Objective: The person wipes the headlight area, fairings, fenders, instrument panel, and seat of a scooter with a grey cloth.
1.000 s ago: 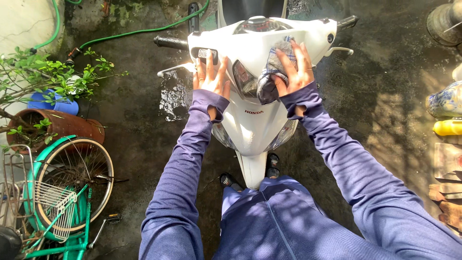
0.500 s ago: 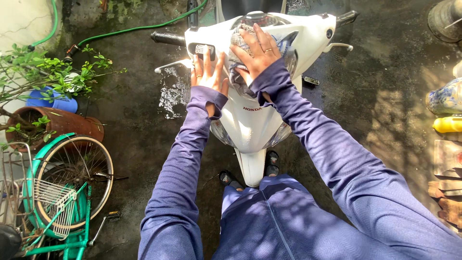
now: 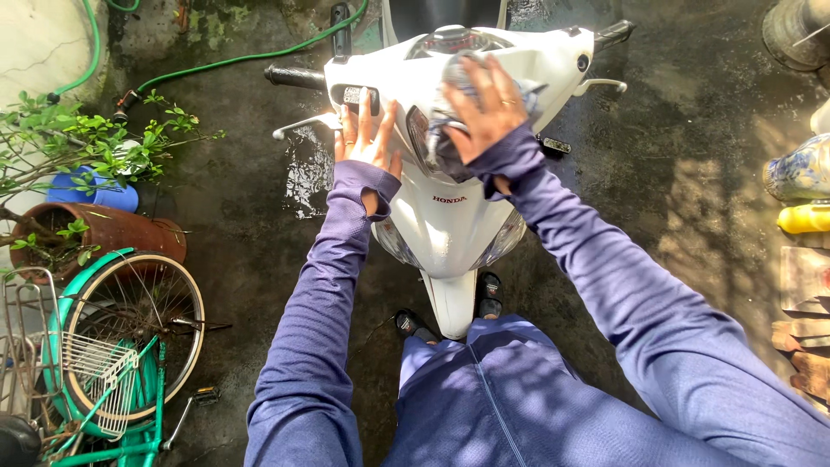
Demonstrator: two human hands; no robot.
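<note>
A white scooter stands nose toward me on wet ground. My left hand lies flat, fingers apart, on the left side of its front cowl below the handlebar. My right hand presses a grey cloth against the middle of the cowl, just under the instrument panel. Both arms wear long purple sleeves with thumb holes. The black handlebar grips stick out to either side.
A green bicycle with a wire basket leans at the lower left. A fallen clay pot with a leafy plant and a blue container lie left. A green hose runs across the wet concrete. Bottles and bricks sit at right.
My right hand has slid with the cloth from the right side of the cowl to its middle. My left hand has stayed in place.
</note>
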